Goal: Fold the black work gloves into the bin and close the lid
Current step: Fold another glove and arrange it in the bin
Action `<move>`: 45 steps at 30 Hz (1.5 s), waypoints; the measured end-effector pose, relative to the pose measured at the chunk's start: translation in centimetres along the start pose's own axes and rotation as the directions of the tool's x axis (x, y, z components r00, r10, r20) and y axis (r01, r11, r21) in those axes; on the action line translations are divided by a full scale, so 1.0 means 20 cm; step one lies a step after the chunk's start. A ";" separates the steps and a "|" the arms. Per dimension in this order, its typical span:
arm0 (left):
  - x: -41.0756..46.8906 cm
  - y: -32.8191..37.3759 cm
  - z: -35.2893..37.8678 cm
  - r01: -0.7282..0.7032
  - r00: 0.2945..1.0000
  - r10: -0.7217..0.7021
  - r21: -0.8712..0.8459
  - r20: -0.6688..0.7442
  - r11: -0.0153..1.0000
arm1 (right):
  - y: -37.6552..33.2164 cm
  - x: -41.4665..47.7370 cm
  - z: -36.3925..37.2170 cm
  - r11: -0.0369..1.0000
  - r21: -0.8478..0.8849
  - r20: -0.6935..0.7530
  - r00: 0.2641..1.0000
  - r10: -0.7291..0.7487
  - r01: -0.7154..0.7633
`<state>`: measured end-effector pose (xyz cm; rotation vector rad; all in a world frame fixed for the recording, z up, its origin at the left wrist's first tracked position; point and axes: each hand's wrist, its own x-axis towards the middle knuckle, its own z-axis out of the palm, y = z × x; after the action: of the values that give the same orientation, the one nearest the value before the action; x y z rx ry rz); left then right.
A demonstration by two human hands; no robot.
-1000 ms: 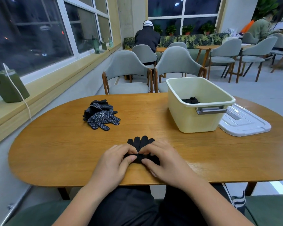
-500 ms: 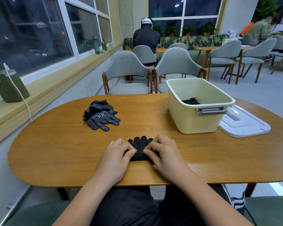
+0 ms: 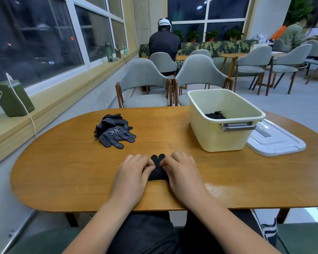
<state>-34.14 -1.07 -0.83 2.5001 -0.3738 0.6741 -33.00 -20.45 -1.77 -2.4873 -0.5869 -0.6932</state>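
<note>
Black glove (image 3: pixel 157 172) pinched near table (image 3: pixel 62 171) front edge by left hand (image 3: pixel 130 177) and right hand (image 3: pixel 182 176), fingers curled on it (two glove tips stick out). Wide wood stretch seen up to bin (image 3: pixel 218 142).

table (image 3: pixel 62 171): wood, smooth, glossy | bin (image 3: pixel 218 142): plastic, smooth | handle (image 3: pixel 238 127): dull metal | lid (image 3: pixel 275 142): plastic, glossy | glove pile (image 3: pixel 114 133), centre left: knit cloth, dotted | glove (image 3: pixel 157 174), lower centre: matt cloth

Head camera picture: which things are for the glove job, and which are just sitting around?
For the job: glove being folded, gripped by left hand and right hand; glove pile; bin with folded gloves inside; lid beside it.
Just lying about: green box and bottles on the windowsill; grey chairs.
</note>
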 end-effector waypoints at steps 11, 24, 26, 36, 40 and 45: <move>-0.14 -0.01 -0.04 -0.133 0.991 0.135 0.119 -0.012 0.984 | -0.02 -0.12 -0.04 0.970 -0.084 -0.026 0.973 -0.231 0.228; -0.14 -0.05 -0.08 -0.123 0.989 0.124 -0.023 0.078 0.992 | 0.05 -0.08 -0.13 0.974 0.018 0.129 0.965 -0.228 0.228; -0.13 -0.05 -0.09 -0.092 0.992 0.095 -0.049 0.078 0.995 | 0.05 -0.07 -0.14 0.981 0.043 0.149 0.970 -0.194 0.190; -0.03 -0.06 -0.04 -0.005 0.998 0.008 -0.042 0.066 0.999 | 0.08 0.04 -0.13 0.992 0.112 0.205 0.976 -0.077 0.054; 0.03 -0.08 -0.01 0.033 0.994 -0.030 -0.030 0.107 0.999 | 0.09 0.09 -0.13 0.992 0.126 0.236 0.972 -0.018 -0.012; 0.08 -0.09 0.01 0.061 0.988 -0.060 -0.007 0.142 0.998 | 0.10 0.13 -0.10 0.997 0.074 0.217 0.976 0.011 -0.027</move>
<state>-31.99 0.19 -0.88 2.5452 -0.3501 0.4710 -30.62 -22.47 0.62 -2.5100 -0.6545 -0.3857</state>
